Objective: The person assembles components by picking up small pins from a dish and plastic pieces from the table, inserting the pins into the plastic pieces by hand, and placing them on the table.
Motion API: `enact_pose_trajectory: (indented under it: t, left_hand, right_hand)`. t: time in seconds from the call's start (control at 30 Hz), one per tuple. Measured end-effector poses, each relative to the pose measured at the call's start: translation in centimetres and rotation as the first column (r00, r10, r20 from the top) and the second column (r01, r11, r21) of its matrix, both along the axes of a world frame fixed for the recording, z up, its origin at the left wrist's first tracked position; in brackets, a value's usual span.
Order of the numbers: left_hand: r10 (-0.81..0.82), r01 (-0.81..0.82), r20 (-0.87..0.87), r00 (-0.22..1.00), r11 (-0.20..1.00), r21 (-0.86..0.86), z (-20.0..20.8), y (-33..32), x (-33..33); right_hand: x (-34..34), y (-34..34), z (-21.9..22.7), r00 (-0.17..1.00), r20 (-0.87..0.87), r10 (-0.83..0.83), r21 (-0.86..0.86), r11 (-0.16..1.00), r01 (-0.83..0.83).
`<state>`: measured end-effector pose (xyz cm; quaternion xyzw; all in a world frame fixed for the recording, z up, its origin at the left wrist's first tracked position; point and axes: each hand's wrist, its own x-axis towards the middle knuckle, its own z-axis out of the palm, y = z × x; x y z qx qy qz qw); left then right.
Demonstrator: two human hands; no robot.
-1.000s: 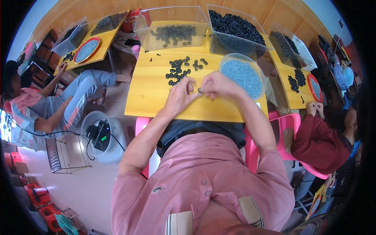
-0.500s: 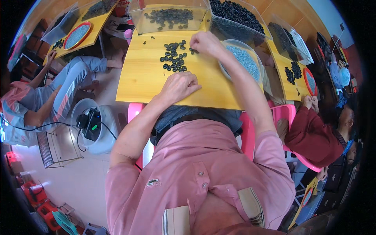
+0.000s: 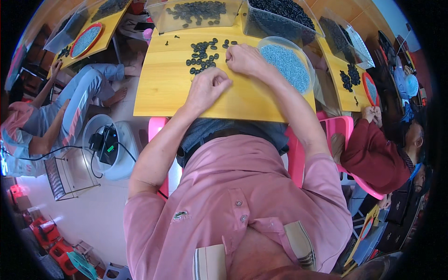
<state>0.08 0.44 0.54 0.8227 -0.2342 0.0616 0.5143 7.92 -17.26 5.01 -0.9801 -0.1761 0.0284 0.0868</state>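
Drawn back from a small group of black pieces (image 3: 227,45), the right hand (image 3: 245,58) now sits closer to the left hand (image 3: 205,91); 0.5 s ago it was over that group. Its fingertips are pinched at a dark bit, probably 1 piece — mostly hidden. The left hand is curled, thumb and forefinger nearly meeting; whether it grips anything cannot be told. More pieces lie in a cluster (image 3: 203,55) on the yellow table (image 3: 163,88), just beyond the left hand, with 2 dark bits (image 3: 177,37) farther off.

Behind stand 2 clear containers: the left tub (image 3: 161,18) with pieces scattered inside, the right bin (image 3: 254,29) heaped with them. Right of the right hand, a round bowl (image 3: 311,73) holds many blue-grey bits (image 3: 284,67) — its place on the table unchanged.
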Motion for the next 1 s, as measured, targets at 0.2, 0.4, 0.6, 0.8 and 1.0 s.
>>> enact_pose_trajectory:
  t: [0.2, 0.4, 0.6, 0.8, 1.0]
  left_hand:
    - [0.104, -0.138, -0.182, 0.978, 0.973, -0.186, -0.7, 0.1, 0.3]
    - [-0.218, -0.023, -0.413, 0.884, 0.863, -0.504, -1.3, -0.5, -0.2]
    - [-0.130, -0.024, -0.430, 0.893, 0.942, -0.335, -0.3, -0.5, -0.5]
    - [-0.162, 0.010, -0.303, 0.939, 0.894, -0.447, -0.5, -0.6, -1.0]
    - [-0.163, -0.032, -0.327, 0.931, 0.855, -0.517, -1.1, -0.2, -0.4]
  right_hand:
    - [-3.8, -0.9, -0.5, 0.975, 0.193, 0.111, 0.161, 0.976, -0.143]
    - [-8.2, -1.4, 1.3, 0.983, 0.155, 0.101, 0.398, 0.904, -0.156]
    - [-8.2, -2.7, 0.4, 0.949, -0.298, 0.100, 0.723, 0.673, 0.156]
    - [-7.0, -2.7, -1.7, 0.921, -0.321, 0.222, 0.794, 0.593, 0.134]
    - [-7.1, -4.1, 1.6, 0.987, -0.157, 0.032, 0.744, 0.661, 0.097]
